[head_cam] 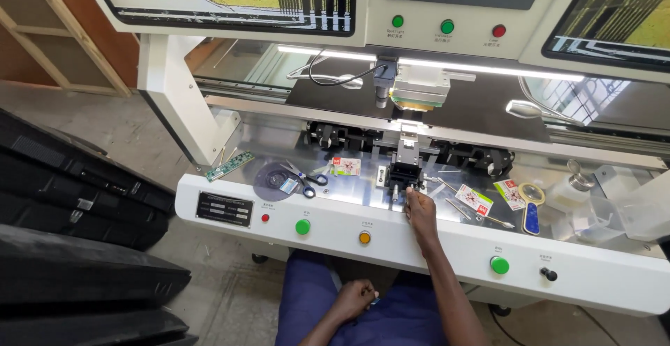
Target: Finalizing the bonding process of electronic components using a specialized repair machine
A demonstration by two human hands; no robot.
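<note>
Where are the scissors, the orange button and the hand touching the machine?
scissors (311, 180): head view, on the blue handles.
orange button (364, 237): head view, on the middle of the round cap.
right hand (419, 205): head view, on the back of the hand, fingers at the small black stage.

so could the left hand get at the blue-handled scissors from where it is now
Probably yes. The left hand rests in the lap, holding nothing clearly visible, and the scissors lie uncovered on the machine's bed left of the right hand, with nothing between.
</note>
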